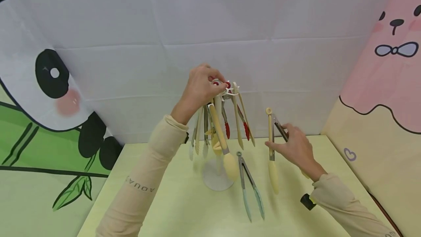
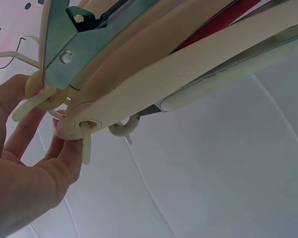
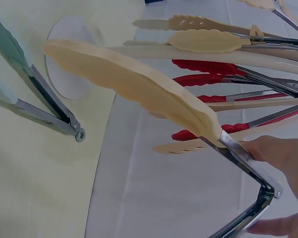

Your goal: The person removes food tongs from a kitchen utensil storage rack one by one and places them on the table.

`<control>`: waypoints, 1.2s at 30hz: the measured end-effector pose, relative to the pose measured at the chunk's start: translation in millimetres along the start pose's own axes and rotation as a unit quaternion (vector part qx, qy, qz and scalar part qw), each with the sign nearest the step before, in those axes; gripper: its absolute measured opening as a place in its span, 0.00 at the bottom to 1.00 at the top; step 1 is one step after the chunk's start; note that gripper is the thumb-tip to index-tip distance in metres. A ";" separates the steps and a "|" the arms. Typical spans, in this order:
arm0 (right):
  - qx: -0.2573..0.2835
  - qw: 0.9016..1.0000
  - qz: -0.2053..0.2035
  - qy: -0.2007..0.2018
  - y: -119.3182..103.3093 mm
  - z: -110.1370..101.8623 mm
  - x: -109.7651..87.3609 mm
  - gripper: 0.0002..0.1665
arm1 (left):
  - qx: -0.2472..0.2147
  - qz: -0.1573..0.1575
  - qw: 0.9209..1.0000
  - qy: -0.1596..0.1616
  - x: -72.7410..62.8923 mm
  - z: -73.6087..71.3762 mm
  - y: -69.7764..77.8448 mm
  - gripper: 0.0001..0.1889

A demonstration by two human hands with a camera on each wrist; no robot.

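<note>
My left hand [image 1: 202,85] curls its fingers at the top of a white hanging rack [image 1: 217,173]. In the left wrist view, its fingertips meet around a yellow hanging ring [image 2: 36,84] and the end of a cream tong handle [image 2: 124,99], both looped over hooks. What the fingers touch behind them is hidden. Yellow-tipped tongs [image 1: 221,134] hang at the rack's front, below that hand. To the right, my right hand [image 1: 297,149] grips steel tongs with yellow scalloped heads [image 3: 139,79], their ring end up. Thumb and fingers span the two spread arms.
Several other tongs hang around the rack, including red-tipped ones [image 1: 227,130]. Mint-green-tipped tongs [image 1: 250,184] lie spread on the pale yellow table [image 1: 184,207], between the rack base and my right hand. A white cloth wall [image 1: 131,68] stands close behind.
</note>
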State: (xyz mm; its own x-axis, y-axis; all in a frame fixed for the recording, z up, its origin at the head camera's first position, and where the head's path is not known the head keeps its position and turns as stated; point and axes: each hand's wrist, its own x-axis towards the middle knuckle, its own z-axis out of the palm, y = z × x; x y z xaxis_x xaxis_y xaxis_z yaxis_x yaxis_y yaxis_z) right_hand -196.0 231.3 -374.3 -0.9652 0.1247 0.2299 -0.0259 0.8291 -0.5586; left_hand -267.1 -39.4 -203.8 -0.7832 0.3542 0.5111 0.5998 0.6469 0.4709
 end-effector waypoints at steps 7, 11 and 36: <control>-0.009 1.000 0.011 -0.026 4.2 8.5 -1.3 0.48 | -0.008 0.018 1.000 0.008 -3.3 2.1 0.2 0.05; -0.015 0.999 0.018 -0.034 7.2 13.4 -2.0 0.49 | 0.002 0.027 0.999 0.018 -3.9 3.1 1.8 0.05; -0.028 0.994 0.057 -0.088 25.4 55.5 1.2 0.45 | -0.001 0.040 0.998 0.049 -3.1 3.6 -3.7 0.04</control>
State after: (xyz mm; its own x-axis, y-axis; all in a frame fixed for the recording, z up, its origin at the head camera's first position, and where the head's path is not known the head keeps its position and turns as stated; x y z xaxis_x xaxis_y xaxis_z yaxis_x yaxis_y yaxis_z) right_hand -212.3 222.2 -432.4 -0.9916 0.1275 0.0220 0.0969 0.8450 -0.5260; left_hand -267.5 -40.5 -209.8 -0.7126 0.3370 0.6153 0.6604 0.6183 0.4262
